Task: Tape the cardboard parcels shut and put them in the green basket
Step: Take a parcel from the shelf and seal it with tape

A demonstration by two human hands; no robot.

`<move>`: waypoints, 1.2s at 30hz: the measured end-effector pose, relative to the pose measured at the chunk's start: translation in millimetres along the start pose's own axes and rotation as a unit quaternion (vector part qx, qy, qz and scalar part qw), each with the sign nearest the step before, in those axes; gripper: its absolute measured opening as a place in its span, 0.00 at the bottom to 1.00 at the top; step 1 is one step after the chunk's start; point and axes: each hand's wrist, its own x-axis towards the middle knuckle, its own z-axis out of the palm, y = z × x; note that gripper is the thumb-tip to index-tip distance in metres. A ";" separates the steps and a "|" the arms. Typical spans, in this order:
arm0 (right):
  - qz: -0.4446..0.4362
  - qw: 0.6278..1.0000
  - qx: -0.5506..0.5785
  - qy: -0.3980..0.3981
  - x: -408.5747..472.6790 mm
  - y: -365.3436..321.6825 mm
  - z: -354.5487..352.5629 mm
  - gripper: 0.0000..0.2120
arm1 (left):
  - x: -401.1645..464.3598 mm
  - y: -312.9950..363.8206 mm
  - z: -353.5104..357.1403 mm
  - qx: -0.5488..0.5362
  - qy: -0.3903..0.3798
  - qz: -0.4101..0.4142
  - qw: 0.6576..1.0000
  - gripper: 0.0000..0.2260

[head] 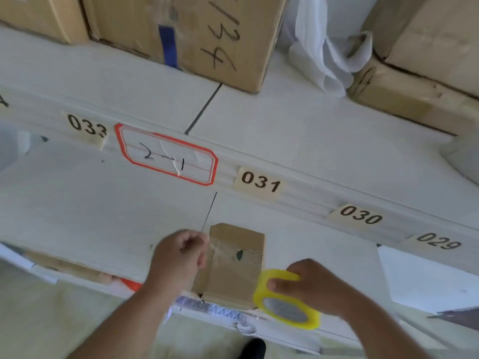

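Note:
A small cardboard parcel (234, 265) lies on the white lower shelf (103, 203), near its front edge. My left hand (181, 252) rests at the parcel's left side, its fingers curled and pinching the end of a clear tape strip that runs across the parcel's top. My right hand (313, 286) grips a yellow roll of clear tape (285, 299) just off the parcel's right front corner. No green basket shows in this view.
An upper white shelf (285, 120) carries large cardboard boxes (215, 35), one marked 134, and a white plastic bag (324, 47). Its front rail bears number labels 033, 031, 030, 029 and a red-bordered label (166, 156). A dark shoe (254, 347) shows below.

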 end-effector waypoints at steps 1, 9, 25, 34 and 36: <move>0.010 1.000 -0.025 0.000 3.4 11.7 -8.0 0.31 | 7.4 -3.6 -1.6 0.012 0.007 -0.002 1.000 0.10; 0.067 0.989 -0.133 0.011 62.7 49.1 -25.9 0.38 | 64.0 -49.2 20.1 0.046 0.022 -0.060 0.997 0.14; 0.180 0.979 -0.072 -0.061 89.2 32.5 -10.0 0.28 | 90.5 -82.9 42.9 -0.003 0.032 -0.220 0.975 0.13; 0.162 0.979 -0.106 -0.060 85.7 4.4 -9.1 0.25 | 99.2 -98.0 51.5 0.009 0.019 -0.223 0.975 0.10; 0.161 0.980 -0.103 -0.052 84.3 -1.3 -5.2 0.25 | 99.9 -104.9 54.8 0.029 0.015 -0.224 0.974 0.10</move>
